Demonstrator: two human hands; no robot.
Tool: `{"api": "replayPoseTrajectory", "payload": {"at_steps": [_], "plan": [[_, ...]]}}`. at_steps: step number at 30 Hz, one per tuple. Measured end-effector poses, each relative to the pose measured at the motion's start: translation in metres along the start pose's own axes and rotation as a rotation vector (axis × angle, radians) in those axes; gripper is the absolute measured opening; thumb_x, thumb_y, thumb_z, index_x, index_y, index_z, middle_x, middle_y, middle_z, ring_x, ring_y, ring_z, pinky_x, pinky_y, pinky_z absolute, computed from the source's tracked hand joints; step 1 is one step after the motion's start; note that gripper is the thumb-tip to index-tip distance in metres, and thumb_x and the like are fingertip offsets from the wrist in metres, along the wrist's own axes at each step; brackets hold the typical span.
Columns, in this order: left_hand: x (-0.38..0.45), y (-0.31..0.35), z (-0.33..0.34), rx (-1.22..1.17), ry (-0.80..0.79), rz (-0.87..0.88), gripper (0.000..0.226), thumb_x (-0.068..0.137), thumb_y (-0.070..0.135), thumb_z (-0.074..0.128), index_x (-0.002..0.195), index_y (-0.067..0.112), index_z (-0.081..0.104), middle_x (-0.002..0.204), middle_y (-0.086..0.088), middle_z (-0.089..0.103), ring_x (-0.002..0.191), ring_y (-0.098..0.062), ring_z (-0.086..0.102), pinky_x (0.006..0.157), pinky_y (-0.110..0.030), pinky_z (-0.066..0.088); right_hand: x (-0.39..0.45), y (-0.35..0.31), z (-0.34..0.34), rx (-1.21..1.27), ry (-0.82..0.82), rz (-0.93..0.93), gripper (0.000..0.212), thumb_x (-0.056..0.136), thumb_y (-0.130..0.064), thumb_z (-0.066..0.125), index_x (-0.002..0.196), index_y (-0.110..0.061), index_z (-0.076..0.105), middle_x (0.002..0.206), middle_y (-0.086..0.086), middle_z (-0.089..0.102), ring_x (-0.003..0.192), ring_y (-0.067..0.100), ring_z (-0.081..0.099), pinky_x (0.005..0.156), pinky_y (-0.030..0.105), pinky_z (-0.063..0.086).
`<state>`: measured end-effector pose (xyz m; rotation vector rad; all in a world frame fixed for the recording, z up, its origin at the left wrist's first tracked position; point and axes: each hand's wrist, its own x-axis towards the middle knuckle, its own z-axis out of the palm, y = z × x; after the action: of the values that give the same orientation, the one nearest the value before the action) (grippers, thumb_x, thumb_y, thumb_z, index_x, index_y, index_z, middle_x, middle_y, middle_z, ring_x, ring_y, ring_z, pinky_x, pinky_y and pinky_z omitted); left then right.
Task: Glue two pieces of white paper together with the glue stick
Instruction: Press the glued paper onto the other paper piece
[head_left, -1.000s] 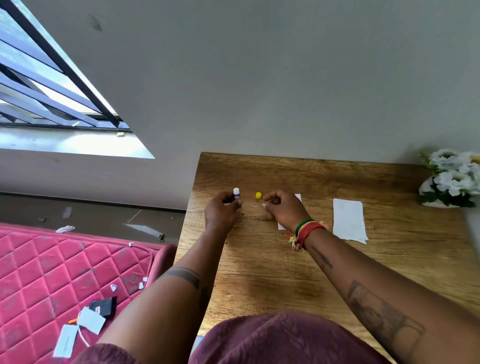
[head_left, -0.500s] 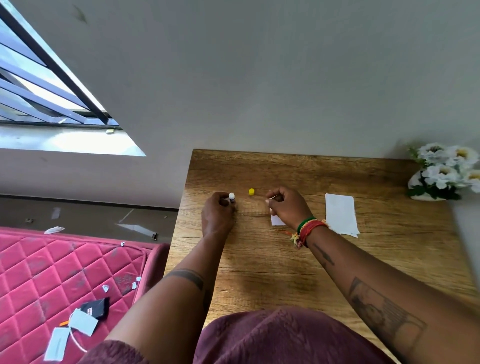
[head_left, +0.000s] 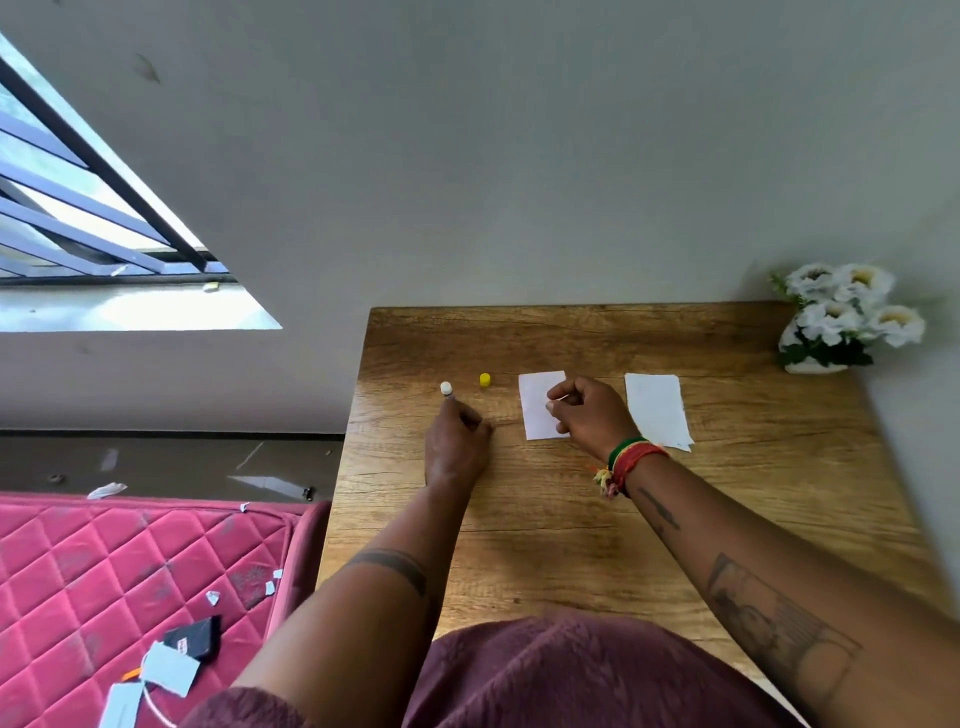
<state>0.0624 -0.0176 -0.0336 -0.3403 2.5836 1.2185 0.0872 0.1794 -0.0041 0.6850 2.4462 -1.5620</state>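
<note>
On the wooden counter (head_left: 545, 519), taking the yellow cap (head_left: 484, 380) as my landmark: I see my left hand (head_left: 457, 441) just left of the cap, its grip pinched on the glue stick (head_left: 446, 388), whose white tip points up and away from me. The cap stands alone on the wood, touching nothing. Right of the cap lies the first white paper (head_left: 537, 400), flat on the counter; my right hand (head_left: 589, 413) rests on its right part, fingers curled together. A thin pale edge shows between thumb and forefinger, but I cannot tell what it is. Farther right of the cap, well apart from the first sheet, lies the second white paper (head_left: 658, 410), flat and untouched. A pot of white flowers (head_left: 844, 317) stands at the counter's far right corner.

Against the frame half a second ago: the right hand has moved rightward off the cap side, so more of the first paper is uncovered. The left hand holds the stick much as before. The cap has not moved.
</note>
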Motion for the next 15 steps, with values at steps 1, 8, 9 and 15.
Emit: {"api": "replayPoseTrajectory", "payload": {"at_steps": [1, 8, 9, 15], "plan": [[-0.002, 0.005, 0.005, 0.011, -0.015, 0.016, 0.017, 0.089, 0.028, 0.076, 0.092, 0.026, 0.060, 0.088, 0.009, 0.065, 0.084, -0.011, 0.061, 0.072, -0.034, 0.050, -0.003, 0.003, -0.004, 0.007, 0.007, 0.006, 0.011, 0.093, -0.017, 0.069, 0.104, -0.019, 0.070, 0.092, 0.003, 0.073, 0.073, 0.016, 0.072, 0.067, 0.028, 0.057], [-0.013, 0.050, 0.053, -0.050, -0.115, 0.095, 0.016, 0.089, 0.036, 0.077, 0.086, 0.028, 0.064, 0.085, 0.012, 0.069, 0.081, -0.010, 0.064, 0.063, -0.028, 0.044, -0.011, 0.031, -0.039, -0.010, 0.135, 0.067, 0.011, 0.090, -0.016, 0.067, 0.098, -0.023, 0.072, 0.096, -0.003, 0.071, 0.094, 0.022, 0.068, 0.087, 0.037, 0.056], [-0.015, 0.057, 0.062, -0.062, -0.138, 0.106, 0.012, 0.091, 0.035, 0.075, 0.089, 0.026, 0.067, 0.087, 0.009, 0.071, 0.084, -0.013, 0.067, 0.067, -0.030, 0.049, -0.011, 0.037, -0.045, -0.024, 0.182, 0.084, 0.011, 0.090, -0.017, 0.067, 0.099, -0.022, 0.072, 0.096, -0.005, 0.070, 0.097, 0.021, 0.068, 0.087, 0.034, 0.054], [-0.031, 0.096, 0.116, -0.238, -0.293, -0.050, 0.019, 0.096, 0.026, 0.065, 0.110, 0.019, 0.076, 0.104, -0.001, 0.076, 0.098, -0.021, 0.070, 0.092, -0.042, 0.060, -0.005, 0.067, -0.080, -0.178, 0.459, 0.302, 0.037, 0.089, -0.025, 0.068, 0.124, -0.013, 0.069, 0.131, 0.015, 0.062, 0.119, 0.035, 0.060, 0.102, 0.039, 0.049]]}}
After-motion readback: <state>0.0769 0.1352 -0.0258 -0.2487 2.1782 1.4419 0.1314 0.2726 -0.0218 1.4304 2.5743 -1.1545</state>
